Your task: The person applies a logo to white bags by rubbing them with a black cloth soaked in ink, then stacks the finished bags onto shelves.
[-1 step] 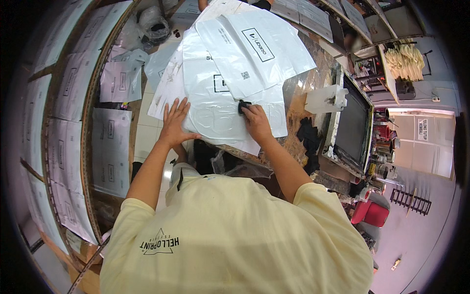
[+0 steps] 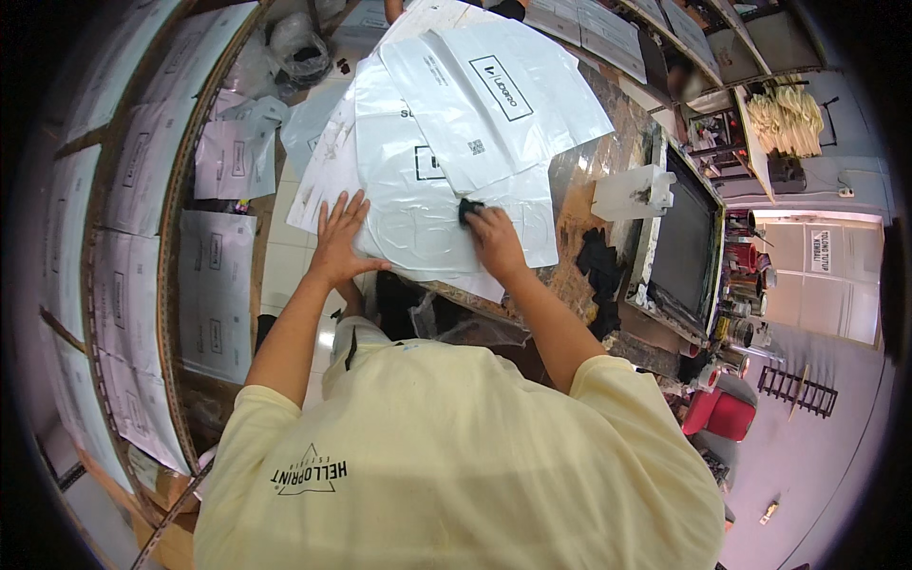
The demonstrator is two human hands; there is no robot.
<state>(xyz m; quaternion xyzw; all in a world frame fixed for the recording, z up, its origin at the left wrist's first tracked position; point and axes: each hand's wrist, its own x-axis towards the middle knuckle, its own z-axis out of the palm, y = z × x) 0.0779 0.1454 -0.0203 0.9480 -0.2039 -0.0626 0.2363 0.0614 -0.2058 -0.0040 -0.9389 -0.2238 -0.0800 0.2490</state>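
The cloth [image 2: 467,209] is black, the bags [image 2: 456,123] white printed in black, the shirt [image 2: 475,456] pale yellow.

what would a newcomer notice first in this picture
The pale yellow shirt filling the lower middle probably catches the eye first, then the overlapping white plastic bags with black print at upper centre. At their lower part, the right grip holds a small black wad against a bag, while the left grip lies spread at the lower left edge. Right of them stands out a large dark framed panel.
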